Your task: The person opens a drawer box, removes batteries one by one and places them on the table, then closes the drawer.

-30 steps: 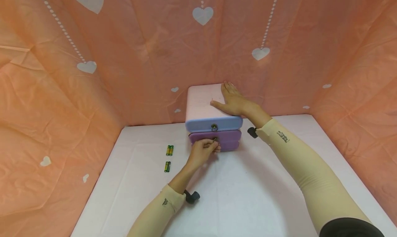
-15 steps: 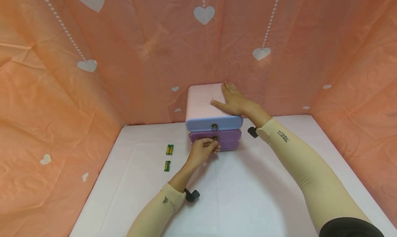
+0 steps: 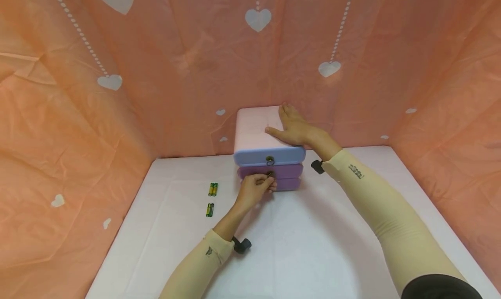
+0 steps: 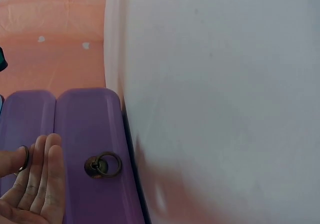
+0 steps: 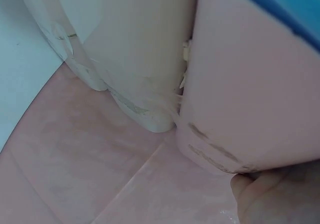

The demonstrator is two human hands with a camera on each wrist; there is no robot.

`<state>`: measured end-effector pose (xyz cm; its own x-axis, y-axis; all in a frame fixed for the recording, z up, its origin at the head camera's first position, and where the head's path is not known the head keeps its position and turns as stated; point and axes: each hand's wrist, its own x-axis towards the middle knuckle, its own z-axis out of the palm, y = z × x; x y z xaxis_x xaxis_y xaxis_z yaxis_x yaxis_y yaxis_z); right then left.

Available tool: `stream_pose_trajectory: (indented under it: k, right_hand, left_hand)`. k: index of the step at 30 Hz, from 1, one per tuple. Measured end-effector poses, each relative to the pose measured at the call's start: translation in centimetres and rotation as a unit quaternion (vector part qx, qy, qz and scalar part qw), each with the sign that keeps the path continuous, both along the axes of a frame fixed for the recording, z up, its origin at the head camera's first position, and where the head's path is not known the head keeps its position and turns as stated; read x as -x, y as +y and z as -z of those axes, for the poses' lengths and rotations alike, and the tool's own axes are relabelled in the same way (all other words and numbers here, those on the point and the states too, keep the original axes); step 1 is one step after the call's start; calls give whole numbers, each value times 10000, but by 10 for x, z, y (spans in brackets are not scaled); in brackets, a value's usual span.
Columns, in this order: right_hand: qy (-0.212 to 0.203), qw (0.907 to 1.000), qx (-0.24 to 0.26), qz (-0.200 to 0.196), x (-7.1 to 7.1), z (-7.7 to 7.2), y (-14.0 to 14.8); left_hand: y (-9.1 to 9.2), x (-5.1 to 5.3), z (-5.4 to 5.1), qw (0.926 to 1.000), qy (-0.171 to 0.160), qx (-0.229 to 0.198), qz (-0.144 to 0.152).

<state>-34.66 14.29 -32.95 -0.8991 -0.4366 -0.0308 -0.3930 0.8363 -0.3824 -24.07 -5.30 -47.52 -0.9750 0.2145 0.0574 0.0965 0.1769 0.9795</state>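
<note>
Left grip (image 3: 253,190) pinches the ring (image 4: 26,158) on the upper purple drawer (image 3: 288,171), right grip (image 3: 295,128) spread atop the cabinet (image 3: 254,129)

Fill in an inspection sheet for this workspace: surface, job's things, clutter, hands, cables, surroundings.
Surface: white table.
Job's things: pink cabinet with a blue drawer above two purple ones; the upper purple drawer has a ring pull.
Clutter: four batteries, in two pairs, left of the cabinet.
Hands: left hand holds that ring pull; right hand rests on the cabinet's top.
Cables: nothing seen.
Surroundings: orange backdrop with white hearts.
</note>
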Motion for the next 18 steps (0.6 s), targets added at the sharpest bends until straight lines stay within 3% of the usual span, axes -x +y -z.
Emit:
stream_pose_trajectory:
  k: [12,18]
  right_hand:
    - [-29,10000,-11,22,1,1,0]
    - [-79,10000,4,44,2,3,0]
  left_hand:
    - [-10,-4,4,9990,242,360,43]
    - [-16,-10,5,9954,378,875,-21]
